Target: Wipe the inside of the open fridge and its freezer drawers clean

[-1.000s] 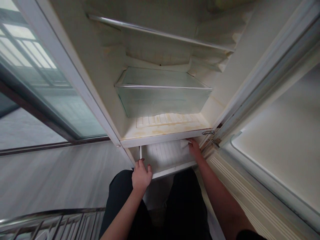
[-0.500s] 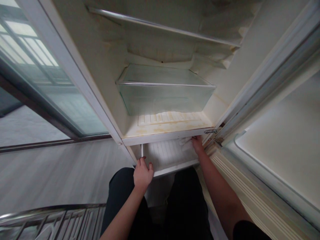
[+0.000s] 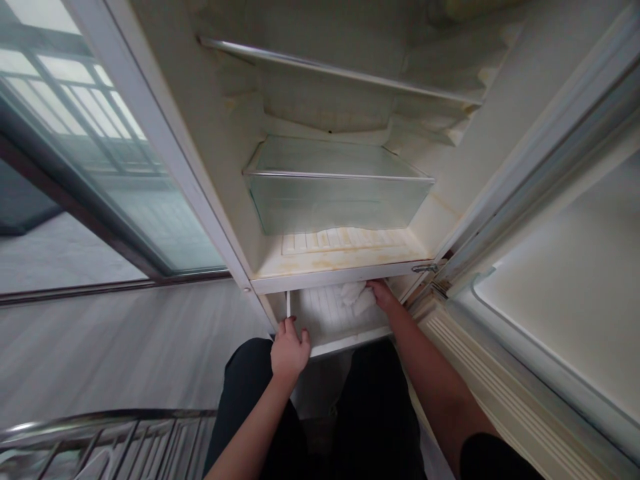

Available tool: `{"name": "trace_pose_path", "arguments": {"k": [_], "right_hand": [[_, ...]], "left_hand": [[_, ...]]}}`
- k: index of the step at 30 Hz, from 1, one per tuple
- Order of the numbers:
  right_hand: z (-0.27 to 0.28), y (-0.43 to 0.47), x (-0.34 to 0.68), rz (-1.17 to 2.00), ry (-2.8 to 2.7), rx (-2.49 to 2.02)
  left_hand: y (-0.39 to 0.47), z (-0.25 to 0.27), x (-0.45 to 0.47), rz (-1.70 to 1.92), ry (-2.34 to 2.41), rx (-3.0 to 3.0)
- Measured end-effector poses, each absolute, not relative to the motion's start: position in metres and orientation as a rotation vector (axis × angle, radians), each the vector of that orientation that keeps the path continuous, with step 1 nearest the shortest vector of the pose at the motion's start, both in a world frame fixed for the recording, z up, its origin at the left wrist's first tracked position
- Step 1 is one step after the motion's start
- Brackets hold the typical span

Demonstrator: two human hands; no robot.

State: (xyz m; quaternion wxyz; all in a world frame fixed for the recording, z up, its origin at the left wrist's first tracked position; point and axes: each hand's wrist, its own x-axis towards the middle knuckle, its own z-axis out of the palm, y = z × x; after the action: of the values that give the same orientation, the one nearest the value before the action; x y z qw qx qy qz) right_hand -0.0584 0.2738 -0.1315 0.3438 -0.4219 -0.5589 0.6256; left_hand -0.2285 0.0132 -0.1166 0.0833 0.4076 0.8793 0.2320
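A white drawer (image 3: 325,319) with a ribbed bottom is pulled partway out at the foot of an open refrigerator (image 3: 345,272). My left hand (image 3: 290,348) grips the drawer's left side near its front corner, fingers curled over the edge. Inside the drawer, my right hand (image 3: 381,295) holds a crumpled white cloth (image 3: 357,297) against the ribbed bottom. Its fingertips are partly hidden by the cloth.
Above are a glass-fronted bin (image 3: 340,203) and a shelf edge (image 3: 340,70). The refrigerator door (image 3: 565,267) stands open at the right. A metal rack (image 3: 115,443) is at the lower left, and a glass sliding door (image 3: 165,213) at the left.
My right hand has moved the cloth leftward across the drawer bottom. My left hand keeps its hold on the drawer's side. The view has shifted slightly.
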Motion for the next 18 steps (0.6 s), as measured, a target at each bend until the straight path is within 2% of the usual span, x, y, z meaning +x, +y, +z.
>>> {"name": "trace_pose_path", "arguments": {"k": [11, 18], "right_hand": [[-0.130, 0.312, -0.015, 1.180, -1.369, -1.221], [-0.136, 0.299, 0.007, 1.083, -1.340, -1.294]], "left_hand": [[0.014, -0.124, -0.231, 0.703, 2.625, 1.226], [0.013, -0.124, -0.230, 0.719, 2.634, 1.239]]}}
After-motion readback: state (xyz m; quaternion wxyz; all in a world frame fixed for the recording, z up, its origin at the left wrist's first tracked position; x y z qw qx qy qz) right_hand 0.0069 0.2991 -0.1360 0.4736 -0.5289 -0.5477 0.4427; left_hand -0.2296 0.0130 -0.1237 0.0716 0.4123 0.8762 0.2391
